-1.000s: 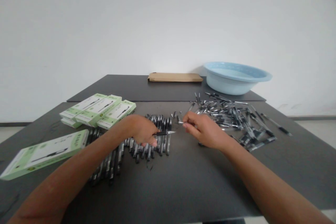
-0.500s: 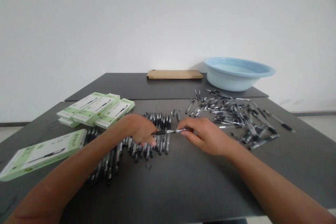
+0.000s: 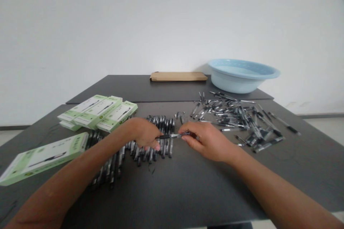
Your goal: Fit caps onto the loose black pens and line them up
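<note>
A black and clear pen (image 3: 172, 136) lies level between my two hands, above the table. My left hand (image 3: 146, 134) is closed on its black left end. The thumb and fingers of my right hand (image 3: 200, 139) pinch the right end, probably a cap, partly hidden by the fingertips. Under and beside my left hand lies a row of pens (image 3: 168, 128) set side by side. A second group of pens (image 3: 109, 170) sits nearer, partly behind my left forearm. To the right of my right hand spreads a loose heap of pen parts (image 3: 242, 116).
Green and white pen boxes (image 3: 100, 111) are stacked at the left, with another box (image 3: 45, 157) nearer. A light blue basin (image 3: 242, 75) and a flat brown cardboard piece (image 3: 178, 76) stand at the back of the dark table (image 3: 172, 193).
My right hand has moved slightly left, toward my left hand, and its end of the pen is now closer in. My left hand stays nearly in place.
</note>
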Available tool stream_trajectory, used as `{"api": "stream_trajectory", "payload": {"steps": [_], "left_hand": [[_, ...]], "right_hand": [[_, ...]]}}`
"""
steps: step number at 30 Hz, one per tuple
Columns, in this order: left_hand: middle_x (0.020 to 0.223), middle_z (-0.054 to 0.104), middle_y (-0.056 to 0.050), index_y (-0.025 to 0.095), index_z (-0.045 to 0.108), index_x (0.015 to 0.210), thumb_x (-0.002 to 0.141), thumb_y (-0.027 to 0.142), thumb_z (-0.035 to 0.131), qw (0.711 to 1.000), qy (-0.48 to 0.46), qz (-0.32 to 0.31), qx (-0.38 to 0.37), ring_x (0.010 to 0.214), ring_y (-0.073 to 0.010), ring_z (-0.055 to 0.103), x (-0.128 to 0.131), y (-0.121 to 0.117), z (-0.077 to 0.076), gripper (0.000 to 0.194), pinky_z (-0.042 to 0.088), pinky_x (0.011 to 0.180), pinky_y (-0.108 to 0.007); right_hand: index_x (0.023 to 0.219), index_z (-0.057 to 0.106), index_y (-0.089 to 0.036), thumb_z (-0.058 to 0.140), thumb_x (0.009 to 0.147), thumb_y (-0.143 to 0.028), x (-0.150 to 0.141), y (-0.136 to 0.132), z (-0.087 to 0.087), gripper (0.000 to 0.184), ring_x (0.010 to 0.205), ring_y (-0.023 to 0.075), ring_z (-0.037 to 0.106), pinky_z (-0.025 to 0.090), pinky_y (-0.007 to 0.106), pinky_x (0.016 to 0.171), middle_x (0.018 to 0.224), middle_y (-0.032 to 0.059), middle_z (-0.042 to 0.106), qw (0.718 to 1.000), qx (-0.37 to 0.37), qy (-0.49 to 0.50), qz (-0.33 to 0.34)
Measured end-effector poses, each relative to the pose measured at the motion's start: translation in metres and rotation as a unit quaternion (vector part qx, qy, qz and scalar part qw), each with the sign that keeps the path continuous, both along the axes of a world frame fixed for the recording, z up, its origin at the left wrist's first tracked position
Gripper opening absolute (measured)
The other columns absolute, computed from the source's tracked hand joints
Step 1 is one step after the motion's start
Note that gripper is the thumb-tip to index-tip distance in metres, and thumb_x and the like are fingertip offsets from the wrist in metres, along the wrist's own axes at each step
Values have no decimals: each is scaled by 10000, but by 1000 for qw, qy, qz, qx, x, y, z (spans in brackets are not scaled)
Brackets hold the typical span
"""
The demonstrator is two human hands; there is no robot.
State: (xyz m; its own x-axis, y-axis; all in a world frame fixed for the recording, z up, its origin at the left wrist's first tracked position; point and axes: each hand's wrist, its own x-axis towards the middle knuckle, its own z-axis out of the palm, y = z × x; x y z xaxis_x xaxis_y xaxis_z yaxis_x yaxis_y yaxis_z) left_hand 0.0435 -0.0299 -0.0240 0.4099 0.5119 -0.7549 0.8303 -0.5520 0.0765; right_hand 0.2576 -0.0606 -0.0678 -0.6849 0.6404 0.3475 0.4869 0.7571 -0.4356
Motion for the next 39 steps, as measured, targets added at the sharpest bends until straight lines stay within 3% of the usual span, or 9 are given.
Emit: {"api": "stream_trajectory", "payload": {"steps": [8, 20, 39], "left_hand": [[769, 728, -40, 190, 656, 972, 842, 324, 483, 1000, -9, 17, 13, 653, -180, 622, 1, -1, -2, 255, 423, 559, -242], [802, 733, -69, 185, 626, 1119, 829, 332, 494, 1000, 10, 9, 26, 666, -215, 631, 3, -2, -3, 351, 448, 583, -281], [795, 730, -61, 217, 635, 1089, 827, 344, 515, 998, 19, 6, 64, 679, -210, 638, 10, -9, 2, 314, 438, 564, -257]], "right_hand": [[985, 553, -197, 507, 870, -204, -7, -4, -6, 124, 715, 123, 562, 367, 223, 654, 838, 8, 633, 1000, 4, 11, -14], [908, 537, -190, 502, 872, -276, -14, -11, -11, 100, 684, 133, 534, 341, 232, 622, 754, 7, 603, 998, 28, 4, -54], [921, 534, -186, 492, 878, -272, -19, -12, -14, 105, 678, 148, 518, 331, 243, 610, 752, 18, 594, 997, 42, -26, -56]]}}
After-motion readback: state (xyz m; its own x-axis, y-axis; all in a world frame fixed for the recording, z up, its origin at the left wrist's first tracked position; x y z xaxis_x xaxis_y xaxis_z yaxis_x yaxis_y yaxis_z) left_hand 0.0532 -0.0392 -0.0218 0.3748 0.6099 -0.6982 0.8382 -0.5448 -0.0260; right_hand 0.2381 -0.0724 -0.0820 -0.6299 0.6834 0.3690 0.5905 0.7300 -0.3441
